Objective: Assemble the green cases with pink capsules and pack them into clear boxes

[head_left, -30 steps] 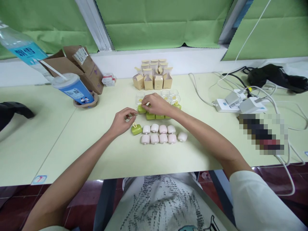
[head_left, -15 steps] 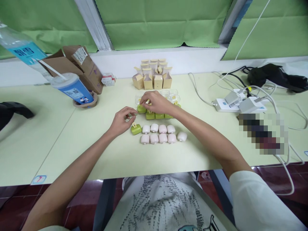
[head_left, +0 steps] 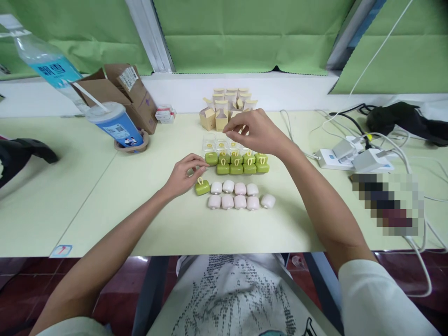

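Here's the pale desk (head_left: 168,228), running wide, with small cardboard boxes (head_left: 221,120) bunched at the back. The right hand (head_left: 259,130) hangs raised near the clear plastic pieces (head_left: 209,145), thumb and fingertips nearly meeting; whether they pinch anything, I can't tell. The left hand (head_left: 184,175) is half-curled, thumb apart, gripping nothing, fingertips right at the leftmost green case (head_left: 211,158) in the back row, beyond the pale cases (head_left: 227,202). Glossy, likely light, stiff, a touch slippery: take it by its rounded ends. The yellow loops (head_left: 236,157) nearby look bendy, fingertip stuff.
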Demonstrator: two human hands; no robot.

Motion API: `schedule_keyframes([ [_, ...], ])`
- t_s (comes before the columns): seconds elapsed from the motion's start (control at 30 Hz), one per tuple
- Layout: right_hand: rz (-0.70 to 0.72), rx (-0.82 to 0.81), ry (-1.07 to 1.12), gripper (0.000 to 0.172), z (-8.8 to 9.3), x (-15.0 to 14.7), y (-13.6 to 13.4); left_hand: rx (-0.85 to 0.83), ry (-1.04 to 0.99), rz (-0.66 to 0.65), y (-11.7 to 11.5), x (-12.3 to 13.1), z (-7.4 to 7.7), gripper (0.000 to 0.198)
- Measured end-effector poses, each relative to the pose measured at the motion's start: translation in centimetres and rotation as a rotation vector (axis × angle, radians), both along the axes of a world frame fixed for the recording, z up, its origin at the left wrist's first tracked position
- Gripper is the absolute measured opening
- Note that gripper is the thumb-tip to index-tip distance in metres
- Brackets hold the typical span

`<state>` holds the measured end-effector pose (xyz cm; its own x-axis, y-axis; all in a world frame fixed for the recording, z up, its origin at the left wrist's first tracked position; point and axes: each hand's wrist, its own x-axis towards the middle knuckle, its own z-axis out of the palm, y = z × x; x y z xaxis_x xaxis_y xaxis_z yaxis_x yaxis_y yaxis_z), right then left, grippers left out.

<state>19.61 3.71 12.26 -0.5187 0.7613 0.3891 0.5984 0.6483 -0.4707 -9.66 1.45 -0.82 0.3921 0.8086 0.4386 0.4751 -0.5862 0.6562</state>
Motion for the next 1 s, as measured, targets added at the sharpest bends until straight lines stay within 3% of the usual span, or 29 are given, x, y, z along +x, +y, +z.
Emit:
schedule_keyframes([
  [0.13,0.014,0.002,-0.041,0.023,-2.2,-1.5,0.8,-0.025,0.002,-0.002,0.2,0.0,-0.2,0.034],
  [0.27,-0.047,0.001,-0.262,0.025,-5.6,-4.6,1.1,-0.044,0.010,0.011,0.3,-0.2,-0.2,0.037],
  [0.37,-0.066,0.001,-0.357,0.023,-7.2,-6.0,1.0,-0.044,0.020,0.011,0.4,-0.3,-0.4,0.038],
  [1.0,-0.140,-0.020,-0.308,0.026,-8.5,-6.5,1.7,-0.025,0.016,0.033,1.0,-0.5,-1.2,0.030],
])
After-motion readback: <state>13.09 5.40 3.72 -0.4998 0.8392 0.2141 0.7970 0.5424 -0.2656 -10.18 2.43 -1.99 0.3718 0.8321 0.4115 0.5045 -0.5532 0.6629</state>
